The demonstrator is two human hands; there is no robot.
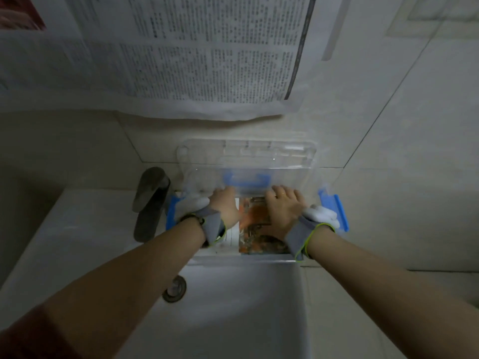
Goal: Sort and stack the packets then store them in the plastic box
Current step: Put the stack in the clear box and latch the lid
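A clear plastic box (241,260) with blue side latches sits on the tiled floor at the centre. Orange and brown packets (255,224) lie flat inside it. The clear lid (259,156), with a blue handle, stands tilted over the box's far side. My left hand (224,206) and my right hand (283,206) both reach into the box and grip the lid's near edge, left and right of the blue handle. Grey wrist straps with pushed-back white gloves hang at both wrists.
A dark sandal (150,203) lies just left of the box. Newspaper sheets (197,55) cover the floor beyond. A round floor drain (175,288) sits near my left forearm. A raised white ledge runs along the left.
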